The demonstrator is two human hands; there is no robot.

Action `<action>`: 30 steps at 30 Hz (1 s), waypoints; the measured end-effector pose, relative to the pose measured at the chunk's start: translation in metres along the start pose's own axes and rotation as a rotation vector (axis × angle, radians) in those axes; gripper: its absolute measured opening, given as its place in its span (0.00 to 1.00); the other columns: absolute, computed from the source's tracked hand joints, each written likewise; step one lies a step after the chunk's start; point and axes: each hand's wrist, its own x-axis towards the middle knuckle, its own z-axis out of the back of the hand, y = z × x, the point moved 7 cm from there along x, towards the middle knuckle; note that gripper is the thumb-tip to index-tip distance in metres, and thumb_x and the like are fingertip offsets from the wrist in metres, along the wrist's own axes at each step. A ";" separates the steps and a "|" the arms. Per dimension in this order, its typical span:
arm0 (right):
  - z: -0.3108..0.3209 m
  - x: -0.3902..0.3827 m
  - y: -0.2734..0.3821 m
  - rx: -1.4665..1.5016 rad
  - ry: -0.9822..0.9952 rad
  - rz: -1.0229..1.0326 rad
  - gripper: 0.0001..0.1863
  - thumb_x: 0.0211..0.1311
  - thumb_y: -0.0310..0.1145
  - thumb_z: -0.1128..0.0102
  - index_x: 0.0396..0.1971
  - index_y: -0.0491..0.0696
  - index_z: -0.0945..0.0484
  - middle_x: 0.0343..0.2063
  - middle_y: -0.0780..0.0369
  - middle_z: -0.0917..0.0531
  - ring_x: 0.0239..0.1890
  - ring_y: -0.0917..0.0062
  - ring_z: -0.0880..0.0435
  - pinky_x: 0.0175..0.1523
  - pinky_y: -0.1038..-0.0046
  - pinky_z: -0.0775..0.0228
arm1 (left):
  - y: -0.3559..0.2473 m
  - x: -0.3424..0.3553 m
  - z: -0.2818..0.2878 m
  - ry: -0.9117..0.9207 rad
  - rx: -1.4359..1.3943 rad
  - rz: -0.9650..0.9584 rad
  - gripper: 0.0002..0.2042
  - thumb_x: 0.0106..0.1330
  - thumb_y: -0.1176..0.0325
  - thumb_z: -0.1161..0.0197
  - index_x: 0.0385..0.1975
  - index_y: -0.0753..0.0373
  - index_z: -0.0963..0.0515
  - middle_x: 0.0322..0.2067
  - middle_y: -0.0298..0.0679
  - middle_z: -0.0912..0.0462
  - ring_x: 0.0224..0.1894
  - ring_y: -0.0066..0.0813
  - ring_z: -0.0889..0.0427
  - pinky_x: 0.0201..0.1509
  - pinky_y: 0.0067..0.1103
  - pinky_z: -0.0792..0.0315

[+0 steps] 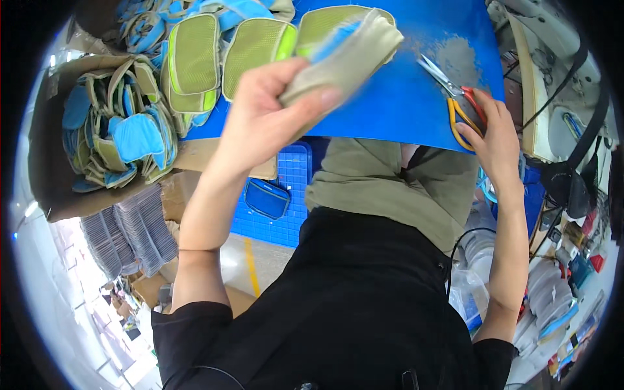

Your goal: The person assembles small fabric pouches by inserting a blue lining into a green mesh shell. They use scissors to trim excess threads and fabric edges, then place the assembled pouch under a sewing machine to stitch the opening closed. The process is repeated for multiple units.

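Observation:
My left hand (pixel 270 107) is closed around a beige fabric pouch piece (pixel 354 62) with a blue patch, lifted above the blue table and blurred at its far end. At the table's right side, my right hand (pixel 499 140) has its thumb at the orange handle and its fingers at the red handle of a pair of scissors (pixel 459 92). The blades point away from me and stand slightly apart. Olive mesh pouch pieces with lime-green edging (pixel 255 55) lie in a row beyond my left hand.
A cardboard box (pixel 49 153) full of blue and beige sewn pieces stands at the left. More blue fabric parts (pixel 146 32) are heaped at the far left. A blue pouch (pixel 267 198) rests on a blue crate below the table. Machine parts and black straps (pixel 588 133) crowd the right.

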 end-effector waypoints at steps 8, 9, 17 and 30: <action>-0.020 -0.036 -0.017 0.526 0.235 -0.321 0.42 0.52 0.28 0.26 0.69 0.45 0.34 0.27 0.60 0.19 0.27 0.74 0.19 0.35 0.74 0.27 | 0.087 0.012 -0.043 0.066 -0.573 0.254 0.16 0.75 0.63 0.39 0.55 0.66 0.20 0.43 0.37 0.12 0.41 0.18 0.13 0.46 0.17 0.19; -0.027 -0.046 -0.016 0.792 0.301 -0.439 0.44 0.51 0.28 0.26 0.70 0.45 0.36 0.29 0.60 0.18 0.27 0.76 0.19 0.34 0.75 0.27 | 0.087 0.012 -0.046 0.072 -0.595 0.252 0.16 0.75 0.63 0.39 0.55 0.66 0.20 0.44 0.38 0.12 0.41 0.18 0.13 0.46 0.17 0.19; -0.007 -0.106 0.107 1.820 0.637 -0.617 0.51 0.48 0.32 0.29 0.74 0.45 0.43 0.27 0.65 0.25 0.19 0.84 0.27 0.25 0.83 0.35 | 0.081 0.012 -0.052 -0.033 -0.614 0.220 0.15 0.74 0.60 0.37 0.49 0.67 0.18 0.38 0.36 0.12 0.36 0.16 0.14 0.41 0.16 0.21; 0.016 -0.114 0.165 1.911 0.815 -0.603 0.49 0.73 0.71 0.69 0.74 0.41 0.46 0.22 0.67 0.29 0.14 0.87 0.35 0.20 0.86 0.40 | 0.052 0.006 -0.046 -0.249 -0.137 -0.090 0.15 0.76 0.58 0.38 0.40 0.67 0.16 0.26 0.26 0.19 0.28 0.08 0.28 0.31 0.13 0.33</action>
